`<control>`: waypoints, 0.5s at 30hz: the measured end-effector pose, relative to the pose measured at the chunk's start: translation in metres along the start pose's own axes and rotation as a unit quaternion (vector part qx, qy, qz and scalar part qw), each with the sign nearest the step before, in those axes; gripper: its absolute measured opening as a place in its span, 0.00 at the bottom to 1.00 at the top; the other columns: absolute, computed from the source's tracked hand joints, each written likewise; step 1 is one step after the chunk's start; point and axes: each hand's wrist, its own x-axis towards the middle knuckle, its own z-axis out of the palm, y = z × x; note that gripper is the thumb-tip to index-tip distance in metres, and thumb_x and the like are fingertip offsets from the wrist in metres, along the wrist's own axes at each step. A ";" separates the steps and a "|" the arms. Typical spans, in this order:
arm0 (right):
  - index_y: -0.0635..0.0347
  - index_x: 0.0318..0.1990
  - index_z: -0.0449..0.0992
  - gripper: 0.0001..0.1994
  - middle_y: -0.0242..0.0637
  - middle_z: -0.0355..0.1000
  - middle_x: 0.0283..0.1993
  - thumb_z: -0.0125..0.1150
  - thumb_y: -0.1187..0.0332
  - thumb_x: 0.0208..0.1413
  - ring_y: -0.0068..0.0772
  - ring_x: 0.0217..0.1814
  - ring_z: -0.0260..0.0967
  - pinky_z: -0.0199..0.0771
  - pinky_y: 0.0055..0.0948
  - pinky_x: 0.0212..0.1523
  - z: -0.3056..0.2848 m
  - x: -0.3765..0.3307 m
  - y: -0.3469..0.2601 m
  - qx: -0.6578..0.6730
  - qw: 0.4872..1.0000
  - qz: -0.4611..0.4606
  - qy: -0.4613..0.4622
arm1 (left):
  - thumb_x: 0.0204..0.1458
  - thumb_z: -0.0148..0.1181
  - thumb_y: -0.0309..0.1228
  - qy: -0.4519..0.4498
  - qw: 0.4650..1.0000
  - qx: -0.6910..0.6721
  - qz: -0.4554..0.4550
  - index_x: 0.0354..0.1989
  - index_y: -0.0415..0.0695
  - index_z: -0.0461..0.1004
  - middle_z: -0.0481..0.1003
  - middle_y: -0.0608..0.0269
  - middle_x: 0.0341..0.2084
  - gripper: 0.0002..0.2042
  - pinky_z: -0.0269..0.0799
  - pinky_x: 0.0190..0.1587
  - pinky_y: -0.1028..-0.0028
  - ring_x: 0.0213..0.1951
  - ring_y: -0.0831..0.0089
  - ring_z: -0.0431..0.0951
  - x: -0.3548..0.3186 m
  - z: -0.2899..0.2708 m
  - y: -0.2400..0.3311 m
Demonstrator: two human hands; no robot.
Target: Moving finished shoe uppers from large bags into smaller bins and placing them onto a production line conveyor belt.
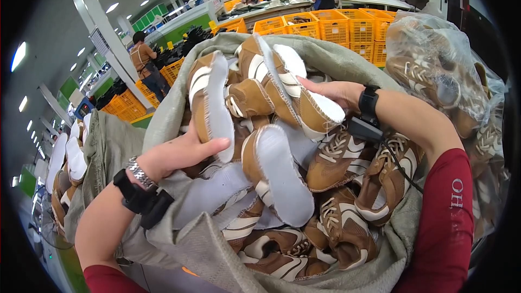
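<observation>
At the far left, pale-bottomed shoes poke from a grey-green side sack, near the left forearm. The left hand grasps a brown-and-white shoe upper over the mouth of the large central sack, thumb pressed on its white underside, the other fingers mostly hidden behind the brown side. It is probably light, firm along the stitched base and softer in the body, so pinching across the base edge should suit; the smooth underside may slide a little under the thumb. Just right of it, more uppers stand on end, crowded and touching, and another white-bottomed upper lies tilted between the hands. The right hand grasps a second upper by its edge; its fingers are largely hidden, so I cannot tell whether they take in a neighbour too. Below, laced shoes fill the sack; their loops and the packed heap could snag. A black cable trailing near the right wrist might also catch. The sack's slack front rim stands up before the pile. Orange crates line up beyond, and at the right a clear plastic bag bulges with similar shoes.
</observation>
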 end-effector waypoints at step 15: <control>0.57 0.57 0.61 0.32 0.39 0.67 0.53 0.55 0.46 0.50 0.30 0.50 0.68 0.69 0.31 0.52 0.055 -0.041 0.027 0.068 0.993 -0.066 -0.066 | 0.35 0.58 0.21 0.237 0.932 -0.214 0.172 0.57 0.40 0.47 0.62 0.56 0.48 0.37 0.60 0.54 0.72 0.51 0.68 0.63 0.034 0.091 0.029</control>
